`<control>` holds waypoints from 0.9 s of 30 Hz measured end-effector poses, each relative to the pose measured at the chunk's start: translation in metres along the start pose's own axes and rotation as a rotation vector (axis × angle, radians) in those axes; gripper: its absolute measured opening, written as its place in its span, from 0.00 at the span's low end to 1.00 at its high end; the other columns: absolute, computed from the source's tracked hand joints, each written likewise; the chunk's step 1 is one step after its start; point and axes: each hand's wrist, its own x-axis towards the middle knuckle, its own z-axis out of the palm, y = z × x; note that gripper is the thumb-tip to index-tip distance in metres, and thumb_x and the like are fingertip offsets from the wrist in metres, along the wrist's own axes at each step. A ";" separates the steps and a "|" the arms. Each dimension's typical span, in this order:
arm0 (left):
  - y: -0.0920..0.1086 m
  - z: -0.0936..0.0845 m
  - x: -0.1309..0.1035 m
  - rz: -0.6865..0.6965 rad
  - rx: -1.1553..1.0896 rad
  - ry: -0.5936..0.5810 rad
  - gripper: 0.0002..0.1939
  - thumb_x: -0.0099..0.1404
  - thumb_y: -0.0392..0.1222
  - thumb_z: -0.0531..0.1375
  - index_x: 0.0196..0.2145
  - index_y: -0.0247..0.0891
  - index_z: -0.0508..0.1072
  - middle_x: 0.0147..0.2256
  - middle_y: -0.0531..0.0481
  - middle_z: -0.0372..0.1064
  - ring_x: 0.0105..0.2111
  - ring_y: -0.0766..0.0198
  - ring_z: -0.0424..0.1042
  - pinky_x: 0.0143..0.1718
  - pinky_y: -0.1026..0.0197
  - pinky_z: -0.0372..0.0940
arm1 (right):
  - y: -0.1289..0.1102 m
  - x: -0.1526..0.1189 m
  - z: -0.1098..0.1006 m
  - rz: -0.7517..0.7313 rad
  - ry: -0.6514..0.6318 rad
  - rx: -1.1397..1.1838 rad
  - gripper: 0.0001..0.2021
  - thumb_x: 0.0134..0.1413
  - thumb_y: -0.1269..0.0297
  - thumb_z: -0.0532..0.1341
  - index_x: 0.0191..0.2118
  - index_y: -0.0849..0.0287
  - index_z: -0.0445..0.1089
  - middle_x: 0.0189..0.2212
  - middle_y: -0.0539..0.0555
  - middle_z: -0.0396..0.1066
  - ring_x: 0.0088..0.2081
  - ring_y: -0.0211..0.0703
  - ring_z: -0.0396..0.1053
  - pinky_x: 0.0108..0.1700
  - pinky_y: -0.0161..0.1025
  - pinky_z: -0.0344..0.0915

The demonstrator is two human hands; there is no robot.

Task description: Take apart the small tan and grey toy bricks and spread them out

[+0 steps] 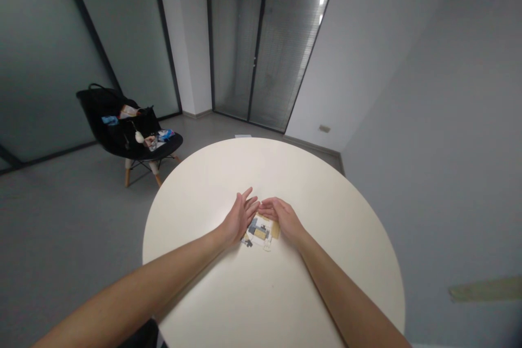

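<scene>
A small heap of building-block pieces (260, 234), tan, grey and white, lies on the round white table (261, 299). Along the heap's left side rests my left hand (240, 216), its fingers stretched out and apart. My right hand (284, 217) curves around the far right side, fingers extended towards the left fingertips. The two hands nearly meet at the far edge of the heap. Neither hand has a piece lifted; some pieces are partly hidden by the hands, and they are too small to tell apart singly.
Beyond the table at the left stands a black chair (110, 138) with wooden legs. A black bag (141, 122) and several small packets lie on its seat. Glass partitions (269, 38) and a grey-white wall (408, 65) enclose the room.
</scene>
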 end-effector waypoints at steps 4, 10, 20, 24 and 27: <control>-0.003 0.003 -0.001 -0.019 -0.002 -0.016 0.34 0.68 0.64 0.40 0.66 0.45 0.48 0.66 0.38 0.44 0.64 0.57 0.52 0.63 0.53 0.47 | -0.001 -0.010 0.000 0.001 0.033 0.022 0.25 0.47 0.39 0.61 0.34 0.59 0.72 0.34 0.57 0.75 0.38 0.46 0.75 0.49 0.47 0.68; -0.007 0.007 -0.005 -0.055 -0.003 -0.052 0.35 0.67 0.65 0.42 0.65 0.46 0.49 0.65 0.38 0.46 0.64 0.56 0.52 0.63 0.52 0.45 | -0.004 -0.025 -0.001 0.005 0.066 0.035 0.25 0.47 0.38 0.61 0.33 0.60 0.72 0.35 0.58 0.75 0.39 0.46 0.75 0.49 0.47 0.68; -0.011 0.005 -0.010 -0.074 -0.010 -0.115 0.37 0.65 0.67 0.45 0.65 0.47 0.50 0.66 0.40 0.45 0.64 0.54 0.51 0.62 0.52 0.46 | 0.000 -0.037 -0.001 0.009 0.125 0.038 0.25 0.46 0.38 0.61 0.32 0.58 0.72 0.35 0.58 0.75 0.40 0.48 0.74 0.50 0.49 0.68; -0.012 0.004 -0.011 -0.078 -0.018 -0.114 0.37 0.64 0.68 0.46 0.64 0.48 0.52 0.65 0.40 0.48 0.63 0.53 0.53 0.62 0.51 0.45 | -0.001 -0.042 0.002 0.006 0.142 0.026 0.25 0.45 0.37 0.61 0.32 0.58 0.72 0.35 0.57 0.75 0.41 0.49 0.74 0.51 0.50 0.67; -0.011 0.004 -0.012 -0.086 -0.025 -0.123 0.36 0.64 0.68 0.46 0.64 0.49 0.52 0.65 0.40 0.48 0.63 0.53 0.53 0.62 0.50 0.45 | -0.002 -0.045 0.004 0.016 0.157 0.041 0.25 0.44 0.37 0.62 0.32 0.58 0.72 0.35 0.58 0.75 0.41 0.49 0.74 0.52 0.50 0.67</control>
